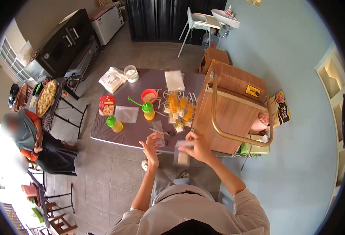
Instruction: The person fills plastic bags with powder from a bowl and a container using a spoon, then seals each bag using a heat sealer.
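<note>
My right hand (198, 147) pinches the top of a small clear plastic bag (183, 158) in front of the table's near edge. Something pale fills the bag's lower part. To the left, my left hand (152, 145) is raised with fingers spread, holding nothing I can see. Beyond its fingertips, at the table edge, lie a clear plastic sleeve (158, 127) and dark-handled scissors (170, 134). Several small packets (174, 102) with yellow and pale contents are heaped farther back. Two green-capped squeeze bottles (148, 112) (115, 124) with yellow liquid stand on the left half.
The dark table (133, 135) also bears a red bowl (149, 95) of powder, a green spoon (134, 101), a white tub (131, 73), a red package (107, 105) and plastic bags (126, 114). A wooden cabinet (235, 113) with a brass rail adjoins its right. A person (39, 141) stands left.
</note>
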The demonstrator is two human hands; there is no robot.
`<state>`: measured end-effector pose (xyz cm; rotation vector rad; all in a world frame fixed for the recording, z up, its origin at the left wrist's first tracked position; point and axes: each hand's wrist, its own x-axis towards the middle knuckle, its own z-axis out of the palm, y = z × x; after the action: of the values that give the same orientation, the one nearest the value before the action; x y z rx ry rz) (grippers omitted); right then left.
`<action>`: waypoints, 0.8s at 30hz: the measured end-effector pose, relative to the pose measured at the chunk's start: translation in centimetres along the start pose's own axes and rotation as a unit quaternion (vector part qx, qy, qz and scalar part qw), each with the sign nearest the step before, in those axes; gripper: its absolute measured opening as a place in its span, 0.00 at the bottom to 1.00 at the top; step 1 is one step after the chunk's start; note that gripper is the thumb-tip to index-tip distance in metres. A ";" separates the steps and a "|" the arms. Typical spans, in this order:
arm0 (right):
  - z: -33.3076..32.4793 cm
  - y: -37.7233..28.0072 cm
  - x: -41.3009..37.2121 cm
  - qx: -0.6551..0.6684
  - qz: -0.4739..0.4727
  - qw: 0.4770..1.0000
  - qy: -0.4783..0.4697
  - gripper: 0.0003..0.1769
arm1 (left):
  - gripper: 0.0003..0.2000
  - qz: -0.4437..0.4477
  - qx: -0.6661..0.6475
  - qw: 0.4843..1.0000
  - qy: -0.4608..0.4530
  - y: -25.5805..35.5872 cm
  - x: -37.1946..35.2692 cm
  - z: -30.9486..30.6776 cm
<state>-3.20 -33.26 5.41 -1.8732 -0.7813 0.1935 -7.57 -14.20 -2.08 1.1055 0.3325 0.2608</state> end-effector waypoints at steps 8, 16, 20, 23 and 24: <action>1.5 2.9 -6.6 -0.029 -0.025 0.998 -0.055 0.06 | 0.37 -0.007 0.070 0.997 0.019 -1.0 -3.3 0.2; 3.2 2.5 -10.0 -0.173 -0.039 0.984 0.028 0.04 | 0.35 -0.008 0.085 0.996 0.036 -1.9 -1.5 0.4; 1.7 3.7 -8.9 -0.261 0.073 0.941 0.205 0.03 | 0.34 -0.007 0.075 0.997 0.020 -1.6 -0.3 1.2; 2.8 3.2 -9.6 -0.206 -0.020 0.977 0.048 0.03 | 0.35 -0.020 0.091 0.996 -0.001 -1.7 -0.1 1.1; 2.8 3.2 -9.6 -0.207 -0.018 0.977 0.051 0.03 | 0.36 -0.036 0.095 0.995 -0.018 -1.7 0.2 1.3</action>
<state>-10.54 -37.54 -0.72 -2.2378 -0.8299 -0.0985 -6.79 -15.95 -3.06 1.2814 0.3706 0.1472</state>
